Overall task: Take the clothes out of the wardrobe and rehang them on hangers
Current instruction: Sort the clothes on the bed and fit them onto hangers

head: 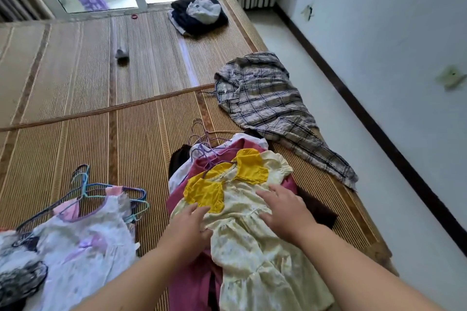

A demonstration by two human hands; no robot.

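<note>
Left hand [188,225] and right hand [283,212] at lower centre, flat, gripping nothing, pressing yellow dress [242,242] atop the pile. Likely trouble: tugging cloth askew, snagging tangled hangers [202,139] just above.

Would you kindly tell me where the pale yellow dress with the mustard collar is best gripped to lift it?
Probably by the wire hanger at its neckline, between the mustard collar flaps, reaching from above. The dress lies flat atop a pink garment, collar away from the person, so lifting there should carry it whole. The left hand and right hand rest flat on its bodice.
</note>
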